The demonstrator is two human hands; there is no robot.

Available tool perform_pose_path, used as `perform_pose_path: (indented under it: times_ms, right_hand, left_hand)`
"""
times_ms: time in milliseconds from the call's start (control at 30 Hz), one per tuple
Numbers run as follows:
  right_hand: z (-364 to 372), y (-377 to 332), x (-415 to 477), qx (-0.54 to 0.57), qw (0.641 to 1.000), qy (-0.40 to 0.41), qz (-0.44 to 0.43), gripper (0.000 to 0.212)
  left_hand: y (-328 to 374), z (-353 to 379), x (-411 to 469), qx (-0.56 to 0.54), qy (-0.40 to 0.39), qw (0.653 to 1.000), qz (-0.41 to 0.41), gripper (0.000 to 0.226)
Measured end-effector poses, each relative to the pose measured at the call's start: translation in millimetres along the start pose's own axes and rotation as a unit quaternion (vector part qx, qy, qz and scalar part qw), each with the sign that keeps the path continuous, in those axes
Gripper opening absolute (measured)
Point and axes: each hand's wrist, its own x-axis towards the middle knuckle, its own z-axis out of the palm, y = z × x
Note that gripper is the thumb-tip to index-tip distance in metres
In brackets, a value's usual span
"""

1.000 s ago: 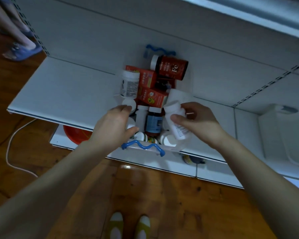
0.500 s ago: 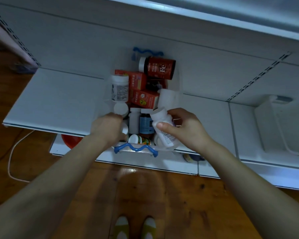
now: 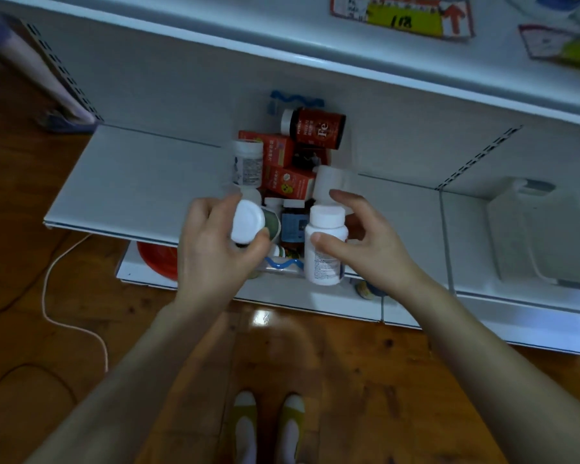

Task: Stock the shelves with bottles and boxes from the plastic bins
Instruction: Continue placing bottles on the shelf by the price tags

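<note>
Just over bin rim (image 3: pixel 283 263): left grip (image 3: pixel 211 249) round jar (image 3: pixel 247 222), right grip (image 3: pixel 369 242) round white bottle (image 3: pixel 323 249).

Your right hand (image 3: pixel 375 252) holds a white bottle (image 3: pixel 325 249): smooth matt plastic, paper label. Your left hand (image 3: pixel 211 256) holds a capped bottle (image 3: pixel 247 222): cap is smooth white plastic. Shelf (image 3: pixel 131 185) looks like painted metal, smooth, matt white. Red boxes (image 3: pixel 288 182): cardboard, slight sheen. Dark red jar (image 3: pixel 317 127): glossy label. Bin handle (image 3: pixel 283 262): blue plastic, shiny. Floor (image 3: pixel 349 380): varnished wood, glossy, knots and glare.
</note>
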Motion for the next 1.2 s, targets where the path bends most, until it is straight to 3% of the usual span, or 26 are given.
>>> perform_pose_path:
  times_ms: [233, 433, 767, 833, 1000, 1200]
  right_hand:
    - [-27, -56, -61, 0.082, 0.994, -0.025, 0.061, 0.024]
    - [-83, -103, -103, 0.021, 0.997, 0.057, 0.051, 0.034]
    - [-183, -155, -143, -0.057, 0.979, 0.197, -0.019, 0.013]
    - [-203, -155, -145, -0.074, 0.975, 0.208, -0.01, 0.019]
    - [-257, -153, -142, -0.06, 0.986, 0.152, -0.001, 0.033]
    - [-310, -161, -126, -0.107, 0.992, 0.054, -0.039, 0.028]
  left_hand:
    - [42, -50, -57, -0.121, 0.017, 0.985, -0.124, 0.034]
    - [89, -87, -79, -0.241, -0.021, 0.955, -0.169, 0.025]
    - [189, -108, -71, -0.316, -0.057, 0.944, -0.07, 0.013]
    - [206, -104, -71, -0.329, -0.058, 0.941, -0.055, 0.013]
    - [249, -82, -71, -0.338, -0.038, 0.939, -0.039, 0.013]
    - [299, -53, -76, -0.352, 0.023, 0.934, -0.047, 0.015]
